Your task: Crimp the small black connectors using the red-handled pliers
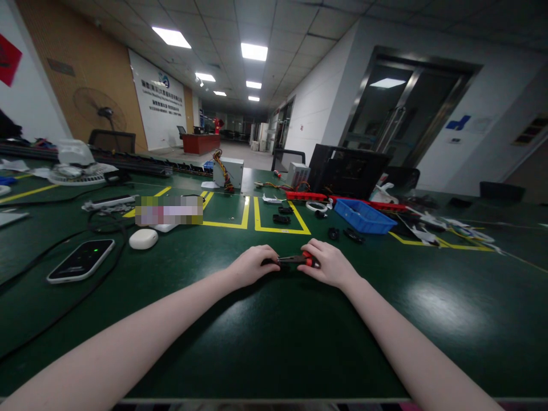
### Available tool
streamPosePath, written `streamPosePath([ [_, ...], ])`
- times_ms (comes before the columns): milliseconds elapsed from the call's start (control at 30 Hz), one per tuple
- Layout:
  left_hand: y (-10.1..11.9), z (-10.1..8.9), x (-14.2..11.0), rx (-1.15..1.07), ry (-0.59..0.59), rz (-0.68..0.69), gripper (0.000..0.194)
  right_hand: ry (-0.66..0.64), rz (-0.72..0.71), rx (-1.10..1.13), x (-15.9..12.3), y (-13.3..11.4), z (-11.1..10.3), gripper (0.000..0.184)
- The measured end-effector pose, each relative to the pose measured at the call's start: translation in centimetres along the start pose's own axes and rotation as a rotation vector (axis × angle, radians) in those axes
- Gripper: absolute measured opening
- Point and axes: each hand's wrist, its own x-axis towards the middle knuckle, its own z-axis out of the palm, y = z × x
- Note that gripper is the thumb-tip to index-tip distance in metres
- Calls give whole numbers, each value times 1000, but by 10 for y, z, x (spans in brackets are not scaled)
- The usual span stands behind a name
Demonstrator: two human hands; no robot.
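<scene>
Wrapped round the red handles of needle-nose pliers, my right hand is closed above the green table. The pliers' slim metal jaws point left, toward my left hand. Its fingers are pinched together on a small dark piece at the jaw tips; most of that piece is hidden, so its kind cannot be told. Beyond my hands, small black parts lie inside a yellow taped square. More black parts rest to the right, near a blue plastic bin.
At left lie a black device with a green light, a white rounded case and black cables. Farther back stand a power supply with bundled wires and a black computer case. Loose cables lie at right.
</scene>
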Motion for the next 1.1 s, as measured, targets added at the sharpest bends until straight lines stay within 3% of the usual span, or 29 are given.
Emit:
streamPosePath([
  [100, -1, 0, 0, 10, 1, 6, 3, -26, 6, -14, 1, -1, 1, 37],
  [267, -2, 1, 0, 33, 75, 36, 3, -51, 55, -53, 4, -2, 5, 12],
  [400, 1, 0, 0, 67, 130, 42, 6, -77, 87, -23, 4, -3, 6, 12],
  [767, 9, -3, -1, 141, 86, 14, 6, -120, 107, 3, 6, -6, 3, 13],
  [1100, 5, -1, -1, -3, 116, 43, 8, -141, 118, 18, 6, -7, 2, 13],
])
